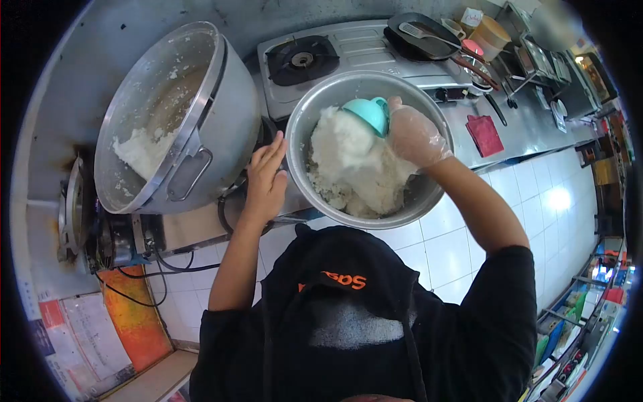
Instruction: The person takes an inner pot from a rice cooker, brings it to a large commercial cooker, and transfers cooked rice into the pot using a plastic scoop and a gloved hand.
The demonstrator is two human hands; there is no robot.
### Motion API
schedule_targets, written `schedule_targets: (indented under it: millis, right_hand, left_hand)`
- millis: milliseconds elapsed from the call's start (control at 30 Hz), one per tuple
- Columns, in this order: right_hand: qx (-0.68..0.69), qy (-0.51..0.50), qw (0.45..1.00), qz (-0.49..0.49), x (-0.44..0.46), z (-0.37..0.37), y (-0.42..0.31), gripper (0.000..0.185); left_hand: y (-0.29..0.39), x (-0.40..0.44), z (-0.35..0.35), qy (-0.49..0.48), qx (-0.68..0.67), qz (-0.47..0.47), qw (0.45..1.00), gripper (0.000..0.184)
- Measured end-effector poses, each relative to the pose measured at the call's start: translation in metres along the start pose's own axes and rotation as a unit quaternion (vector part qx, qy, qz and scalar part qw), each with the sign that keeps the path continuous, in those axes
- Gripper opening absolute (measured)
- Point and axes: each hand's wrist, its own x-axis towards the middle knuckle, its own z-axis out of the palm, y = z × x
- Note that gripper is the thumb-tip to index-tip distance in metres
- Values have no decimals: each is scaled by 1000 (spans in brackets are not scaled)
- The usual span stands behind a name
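My right hand [418, 137], in a clear plastic glove, grips a turquoise plastic cup [365, 115] by its handle side. The cup is tilted over white cooked rice [345, 144] in a wide metal basin [303, 175]. White haze, perhaps steam, blurs part of the rice. Bare and with fingers stretched out, my left hand [266, 175] is beside the basin's left rim; whether it touches the rim I cannot tell. Just left of that hand, a large metal pot [231, 127] leans over, with a clump of rice [144, 153] inside.
Behind the basin is a gas stove [348, 45] with a burner [301, 60]. A black pan [422, 37] holding a spatula lies at its right. A red cloth [483, 136] rests on the metal counter [529, 130]. Black cables [161, 271] hang below the pot.
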Motion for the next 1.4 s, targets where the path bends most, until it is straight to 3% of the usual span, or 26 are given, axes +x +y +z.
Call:
schedule_targets:
  millis: [33, 100, 167, 233, 300, 367, 433, 600, 667, 700, 767, 833, 967, 1033, 1100, 1167, 1233, 1300, 1367, 1400]
  right_hand:
    - [-14, 54, 998, -29, -1, -2, -3, 34]
    - [-30, 89, 994, -59, 2, -5, 2, 34]
    - [-66, 121, 989, -56, 0, -31, -2, 38]
    - [-78, 83, 992, -49, -5, -59, -10, 41]
    - [-67, 1, 992, -110, -11, -84, -22, 42]
    - [-53, -16, 985, -161, -6, -81, -26, 47]
    - [-17, -50, 967, -248, 0, -76, -34, 59]
    - [-112, -204, 936, -264, 6, -49, -85, 59]
    - [-88, -255, 931, -247, 2, -26, -95, 68]
    - [-87, -262, 929, -248, -2, -16, -98, 68]
    - [-85, -286, 939, -171, -4, 1, -107, 64]
    - [-56, -295, 935, -189, 1, 13, -110, 63]
    - [-25, -216, 955, -202, -3, 51, -108, 67]
    - [-159, -216, 957, -113, -18, 61, -119, 62]
    - [-160, -192, 961, -120, -13, 64, -110, 66]
    - [78, -181, 975, -101, 3, 49, -98, 68]
    - [105, -169, 976, -84, 5, -4, -92, 66]
    - [169, -99, 971, -134, 6, -18, -77, 66]
    - [45, -194, 977, -77, 3, -41, -77, 66]
    - [-8, -217, 972, -93, 1, -27, -72, 64]
  left_hand:
    - [-3, -4, 4, 35, -85, 1, 996, 60]
    - [-5, -8, 18, 61, -75, -18, 995, 56]
    - [-1, -10, 38, 134, -315, -111, 933, 52]
    - [-13, -14, 62, 162, -373, -128, 905, 51]
    - [-12, -16, 70, 159, -474, -199, 843, 47]
    - [-1, -12, 77, 191, -437, -193, 857, 48]
    - [2, -7, 81, 187, -520, -222, 804, 49]
    - [-5, 12, 79, 186, -544, -210, 791, 48]
    - [-13, 12, 81, 190, -466, -198, 841, 48]
    - [-17, 10, 82, 190, -468, -206, 838, 48]
    - [-22, 9, 87, 215, -351, -217, 885, 49]
    - [-11, 9, 76, 202, -343, -200, 895, 58]
    - [-3, 9, 66, 197, -256, -183, 928, 65]
    - [-4, 3, 66, 193, -211, -181, 941, 66]
    - [-4, 1, 71, 202, -195, -152, 948, 69]
    - [-9, -1, 69, 215, -203, -144, 944, 68]
    - [-12, -9, 56, 279, -97, -59, 954, 65]
    - [-17, -20, 52, 291, -112, -19, 950, 57]
    - [-16, -31, 51, 239, -206, -7, 949, 54]
    - [-9, -34, 48, 233, -240, -8, 942, 49]
